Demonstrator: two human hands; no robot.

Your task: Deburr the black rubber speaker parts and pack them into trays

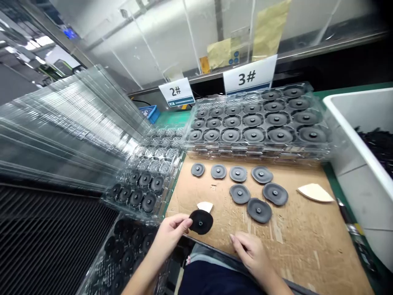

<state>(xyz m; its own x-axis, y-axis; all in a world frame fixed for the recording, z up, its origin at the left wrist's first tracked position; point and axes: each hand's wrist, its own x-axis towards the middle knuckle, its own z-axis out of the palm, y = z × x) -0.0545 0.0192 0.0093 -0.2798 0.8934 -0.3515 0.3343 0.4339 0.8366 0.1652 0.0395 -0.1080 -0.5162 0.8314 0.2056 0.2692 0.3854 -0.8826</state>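
My left hand (173, 231) pinches a round black plastic disc (201, 221) with a small hub at its centre, between thumb and fingers. The disc is held above the front edge of a brown cardboard sheet (297, 241). A small white wedge-shaped piece (205, 206) lies just behind it, partly covered. My right hand (250, 250) is closed over the front edge of the sheet, fingers curled; whatever it may hold is hidden. Several grey-black discs lie on the cardboard, the nearest being a disc (259, 210) beyond my right hand.
Behind the sheet stands a stack of clear trays (254, 133) with discs in most pockets. Another clear tray (141, 176) is at left, beside tall stacked clear trays (76, 119). A white bin (353, 135) of black parts and a cream wedge (315, 192) are at right.
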